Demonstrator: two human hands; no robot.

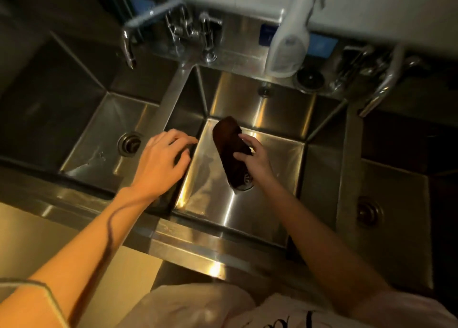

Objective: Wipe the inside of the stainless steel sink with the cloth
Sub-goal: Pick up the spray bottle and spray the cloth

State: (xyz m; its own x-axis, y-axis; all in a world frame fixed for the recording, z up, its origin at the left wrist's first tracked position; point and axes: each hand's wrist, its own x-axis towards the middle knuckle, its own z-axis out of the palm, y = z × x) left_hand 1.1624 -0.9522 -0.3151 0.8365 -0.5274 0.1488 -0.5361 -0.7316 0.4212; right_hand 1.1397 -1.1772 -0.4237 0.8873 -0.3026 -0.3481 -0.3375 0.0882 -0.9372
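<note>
While right hand (255, 158) holds dark cloth (231, 151), inside middle sink (260, 204), left hand (163, 161) open

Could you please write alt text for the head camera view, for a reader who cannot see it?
Seen from above, a person's right hand holds a dark cloth inside the middle basin of a three-basin stainless steel sink. The left hand rests with fingers spread on the divider beside it. A white spray bottle and faucets stand along the back ledge.
</note>
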